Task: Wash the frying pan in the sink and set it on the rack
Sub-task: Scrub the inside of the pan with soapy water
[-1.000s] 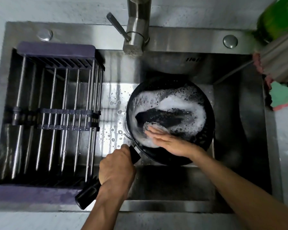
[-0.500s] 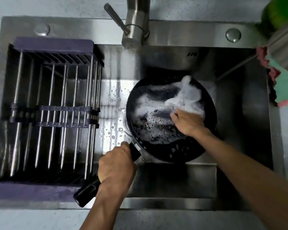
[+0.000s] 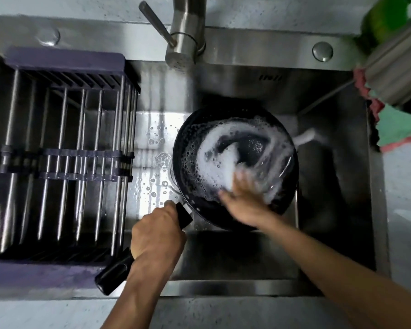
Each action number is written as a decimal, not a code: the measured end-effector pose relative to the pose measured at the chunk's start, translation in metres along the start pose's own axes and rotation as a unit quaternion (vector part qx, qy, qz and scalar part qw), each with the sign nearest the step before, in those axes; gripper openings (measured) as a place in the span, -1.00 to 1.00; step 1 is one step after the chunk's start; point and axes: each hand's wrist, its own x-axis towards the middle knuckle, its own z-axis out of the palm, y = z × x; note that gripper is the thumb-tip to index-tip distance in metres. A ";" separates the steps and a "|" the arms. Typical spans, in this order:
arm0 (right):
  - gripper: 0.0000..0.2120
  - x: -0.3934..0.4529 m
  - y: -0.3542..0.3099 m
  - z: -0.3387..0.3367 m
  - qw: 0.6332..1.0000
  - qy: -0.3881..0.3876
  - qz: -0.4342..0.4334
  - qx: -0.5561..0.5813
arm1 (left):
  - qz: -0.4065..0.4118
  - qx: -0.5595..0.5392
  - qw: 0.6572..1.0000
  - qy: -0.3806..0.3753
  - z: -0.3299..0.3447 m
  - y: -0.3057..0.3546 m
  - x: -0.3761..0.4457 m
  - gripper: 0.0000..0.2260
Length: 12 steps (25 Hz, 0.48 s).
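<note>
The black frying pan [image 3: 184, 148] lies tilted in the steel sink [image 3: 242, 255], its inside smeared with white foam. My left hand [image 3: 157, 236] grips the pan's black handle [image 3: 113, 277], which sticks out toward the sink's near-left edge. My right hand [image 3: 244, 201] is inside the pan at its near side, blurred by motion. It holds a foam-covered scrubbing pad [image 3: 230, 169] against the pan's bottom. The purple-framed rack [image 3: 64, 65] with metal bars spans the left part of the sink and holds nothing.
The faucet [image 3: 185, 43] stands at the back centre, with no water running. A green and pink cloth [image 3: 399, 129] hangs over the sink's right rim. A green bottle [image 3: 384, 17] stands at the far right corner. A white streak of foam lies on the sink floor right of the pan.
My right hand has swept from the pan's near-left side to its far right and back to the near side, spreading foam around. My left hand keeps its grip on the handle.
</note>
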 end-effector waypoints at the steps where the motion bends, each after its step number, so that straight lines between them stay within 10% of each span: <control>1: -0.36 -0.008 -0.030 0.009 0.993 -0.062 -0.073 0.073 | 0.002 0.001 1.000 0.002 0.000 0.001 0.000 -0.75; 4: -0.36 0.043 -0.076 -0.024 0.963 -0.004 -0.238 0.124 | -0.002 -0.006 1.000 0.005 -0.001 -0.002 0.002 -0.76; 7: -0.33 0.075 0.002 -0.060 0.989 0.128 -0.061 -0.044 | 0.000 -0.018 1.000 0.005 -0.003 0.001 0.001 -0.76; 9: -0.33 0.039 0.028 -0.033 0.996 0.075 0.038 -0.035 | -0.003 -0.014 1.000 0.008 -0.005 0.001 0.002 -0.75; 12: -0.35 -0.002 -0.043 0.009 0.979 -0.106 -0.109 0.138 | 0.001 -0.001 1.000 0.009 -0.003 -0.001 0.002 -0.74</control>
